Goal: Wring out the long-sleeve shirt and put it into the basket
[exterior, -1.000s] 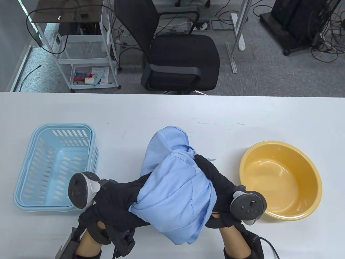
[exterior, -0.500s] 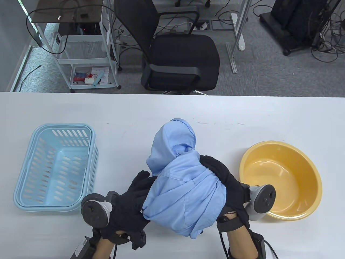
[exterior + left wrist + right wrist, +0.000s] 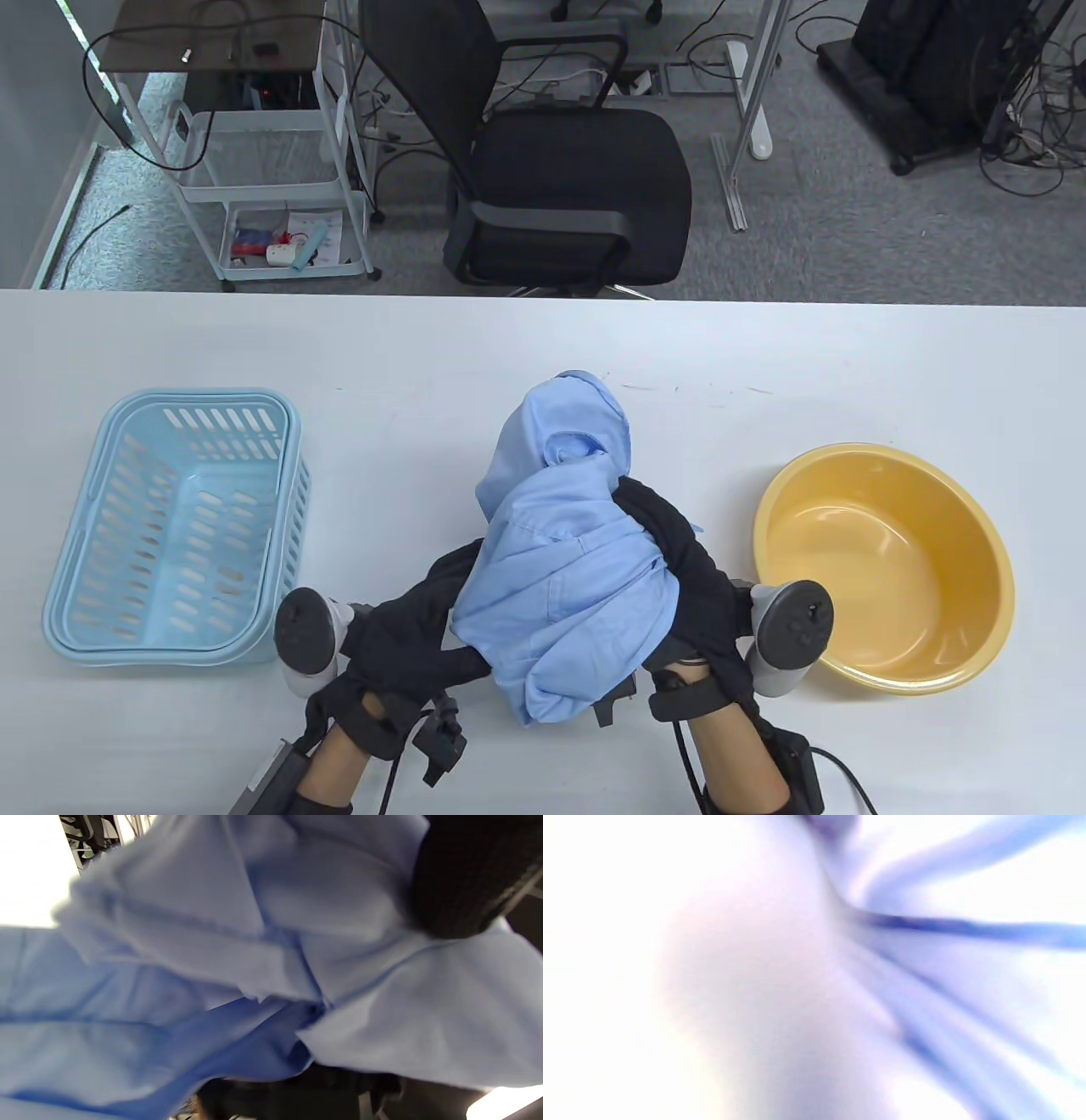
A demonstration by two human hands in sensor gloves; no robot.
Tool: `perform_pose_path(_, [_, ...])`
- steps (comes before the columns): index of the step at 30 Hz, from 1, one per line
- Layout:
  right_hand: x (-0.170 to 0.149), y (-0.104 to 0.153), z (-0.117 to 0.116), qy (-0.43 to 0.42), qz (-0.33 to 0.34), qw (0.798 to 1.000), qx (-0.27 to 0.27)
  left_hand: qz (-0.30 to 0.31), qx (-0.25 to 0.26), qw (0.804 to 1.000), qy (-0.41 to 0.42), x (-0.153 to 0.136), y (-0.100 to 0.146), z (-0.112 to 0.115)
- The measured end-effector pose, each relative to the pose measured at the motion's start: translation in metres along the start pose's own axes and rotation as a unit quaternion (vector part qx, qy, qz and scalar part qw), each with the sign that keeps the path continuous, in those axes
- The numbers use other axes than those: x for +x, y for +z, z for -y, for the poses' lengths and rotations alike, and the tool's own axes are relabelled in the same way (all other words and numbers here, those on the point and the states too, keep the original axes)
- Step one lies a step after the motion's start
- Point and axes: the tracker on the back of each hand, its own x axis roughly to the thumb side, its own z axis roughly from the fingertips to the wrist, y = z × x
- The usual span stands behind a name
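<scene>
The light blue long-sleeve shirt [image 3: 564, 586] is bunched into a thick wad, held above the table's near middle between both gloved hands. My left hand [image 3: 416, 624] grips its left side, with the thumb and fingers wrapped around the cloth. My right hand [image 3: 679, 569] clasps the right side, and its fingers run up along the bundle. A rounded fold of the shirt sticks up toward the far side. Blue fabric [image 3: 212, 984] fills the left wrist view; the right wrist view shows only blurred pale cloth [image 3: 925, 963]. The light blue slotted basket [image 3: 93, 632] stands empty at the left.
A yellow basin [image 3: 882, 683] stands at the right, close to my right hand's tracker. Beyond the table's far edge are a black office chair [image 3: 568, 170] and a white wire cart [image 3: 263, 170] on the carpet.
Both hands have turned on the shirt: the left tracker swung from beside the basket down toward the near edge, the right tracker rolled onto its side. The bundle tightened and its top fold shifted right.
</scene>
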Motion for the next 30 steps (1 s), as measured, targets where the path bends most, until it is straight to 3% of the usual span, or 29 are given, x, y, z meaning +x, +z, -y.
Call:
perform_pose_path(2, [0.006, 0.001, -0.005, -0.009, 0.02, 1.0, 0.002, -0.054, -0.033, 0.998, 0.011, -0.003, 0.007, 0.0])
perform_pose_path(7, [0.018, 0.006, -0.015, 0.044, 0.077, 0.996, 0.016, -0.076, -0.068, 0.99, 0.096, 0.002, 0.018, 0.002])
perform_pose_path(9, [0.022, 0.008, -0.016, 0.073, 0.099, 0.992, 0.018, -0.063, -0.046, 0.99, 0.12, 0.005, 0.019, -0.002])
perform_pose_path(11, [0.024, 0.009, -0.017, 0.086, 0.104, 0.991, 0.02, -0.068, -0.06, 0.992, 0.088, 0.01, 0.02, -0.002])
perform_pose_path(15, [0.022, 0.013, -0.029, 0.04, 0.092, 0.994, 0.038, -0.084, -0.104, 0.99, -0.054, 0.013, 0.016, 0.017])
perform_pose_path(19, [0.015, 0.023, -0.056, -0.08, 0.045, 0.991, 0.098, -0.088, -0.076, 0.99, -0.078, 0.007, 0.016, 0.015])
perform_pose_path(24, [0.006, 0.035, -0.087, -0.182, -0.01, 0.969, 0.168, -0.055, -0.039, 0.995, -0.068, 0.005, 0.019, 0.004])
perform_pose_path(30, [0.003, 0.034, -0.092, -0.22, -0.019, 0.954, 0.202, -0.023, 0.0, 0.998, -0.066, 0.012, 0.019, 0.001])
